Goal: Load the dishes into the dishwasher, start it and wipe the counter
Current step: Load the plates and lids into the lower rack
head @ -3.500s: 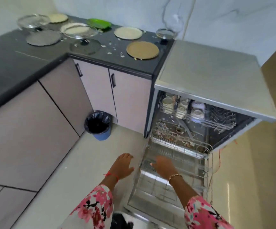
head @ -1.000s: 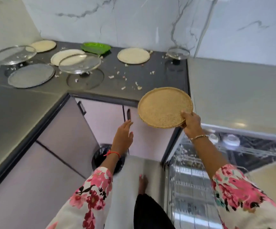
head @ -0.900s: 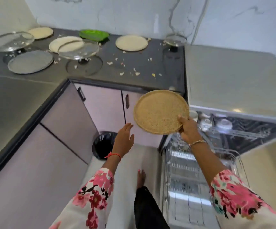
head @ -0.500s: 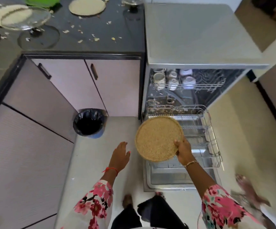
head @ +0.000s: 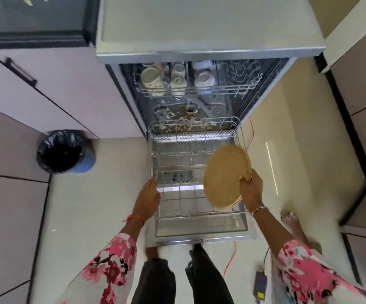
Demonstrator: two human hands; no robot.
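Note:
The dishwasher point(head: 208, 51) stands open with its lower wire rack point(head: 177, 153) pulled out over the lowered door. My right hand point(head: 251, 189) grips the rim of a round tan speckled plate point(head: 224, 175), tilted on edge above the right side of the rack. My left hand point(head: 150, 190) is open, its fingertips at the rack's left front edge. Several white cups point(head: 177, 79) sit in the upper rack. The dark counter point(head: 33, 16) shows only at the top left corner.
A blue bin with a black liner point(head: 64, 151) stands on the floor left of the dishwasher. Pale cabinet doors point(head: 52, 88) run along the left. A red cable point(head: 230, 263) and a small device point(head: 261, 286) lie on the floor at the right, near a bare foot point(head: 291, 224).
My right hand carried the plate from the counter down over the rack's right side and tilted it on edge. My left hand moved right to the rack's left edge. The view dropped.

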